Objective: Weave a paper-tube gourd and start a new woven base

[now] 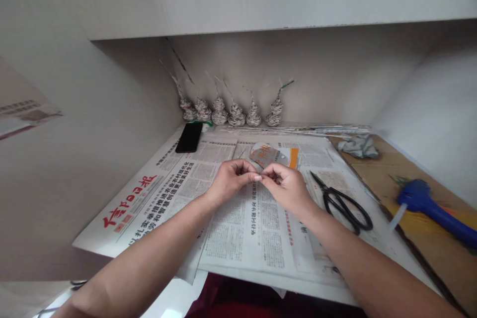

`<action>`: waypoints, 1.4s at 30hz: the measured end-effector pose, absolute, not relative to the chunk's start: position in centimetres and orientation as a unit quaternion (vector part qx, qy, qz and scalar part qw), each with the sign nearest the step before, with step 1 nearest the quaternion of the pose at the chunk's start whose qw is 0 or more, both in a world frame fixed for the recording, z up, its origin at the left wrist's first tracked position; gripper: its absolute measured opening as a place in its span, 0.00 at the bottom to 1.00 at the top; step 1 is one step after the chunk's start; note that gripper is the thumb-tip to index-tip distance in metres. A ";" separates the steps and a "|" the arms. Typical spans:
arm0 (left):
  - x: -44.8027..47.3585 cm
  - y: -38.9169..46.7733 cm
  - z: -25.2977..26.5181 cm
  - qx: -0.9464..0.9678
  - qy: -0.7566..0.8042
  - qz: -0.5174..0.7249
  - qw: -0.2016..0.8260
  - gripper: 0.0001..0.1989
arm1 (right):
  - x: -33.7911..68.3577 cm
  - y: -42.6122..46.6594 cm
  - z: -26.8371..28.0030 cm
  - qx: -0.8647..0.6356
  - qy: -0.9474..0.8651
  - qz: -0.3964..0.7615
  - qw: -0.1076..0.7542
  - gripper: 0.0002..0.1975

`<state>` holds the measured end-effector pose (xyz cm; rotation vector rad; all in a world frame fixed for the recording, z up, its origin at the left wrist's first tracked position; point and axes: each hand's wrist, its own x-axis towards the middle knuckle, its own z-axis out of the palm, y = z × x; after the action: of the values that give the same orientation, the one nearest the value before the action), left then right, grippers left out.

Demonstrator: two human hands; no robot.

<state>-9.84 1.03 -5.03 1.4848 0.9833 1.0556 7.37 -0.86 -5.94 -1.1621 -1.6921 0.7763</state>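
My left hand (pixel 231 180) and my right hand (pixel 286 185) meet over the middle of a spread newspaper (pixel 238 228). Their fingertips pinch together around something very small, too hidden to name. Both sets of fingers are curled closed. Just behind the hands lies a round tape roll (pixel 274 155) with an orange and grey label. Black scissors (pixel 345 203) rest on the paper a little to the right of my right hand.
Several small coiled newspaper figures (pixel 231 112) stand in a row against the back wall. A black phone (pixel 189 137) lies at the left rear. A blue glue gun (pixel 436 208) sits on a brown board (pixel 391 169) at the right, near crumpled paper (pixel 358 146).
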 end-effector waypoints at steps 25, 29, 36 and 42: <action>-9.9 0.7 -4.0 0.597 0.329 0.373 0.629 0.21 | 7.0 -0.8 -5.1 -0.352 -0.481 0.648 0.474 0.17; -10.0 -0.9 -1.9 0.625 0.338 0.372 0.598 0.20 | 7.2 -1.0 -4.2 -0.317 -0.486 0.665 0.470 0.16; -15.6 -8.5 1.4 0.690 0.445 0.347 0.454 0.12 | 9.3 0.6 -3.4 -0.345 -0.428 0.615 0.565 0.16; -25.9 -17.3 0.4 0.631 0.677 0.272 0.263 0.10 | 10.1 1.7 -3.3 -0.361 -0.369 0.596 0.615 0.15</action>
<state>-25.92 -17.31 0.44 1.7057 1.8315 0.7363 10.10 1.68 -3.33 -0.8311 -0.8506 1.3723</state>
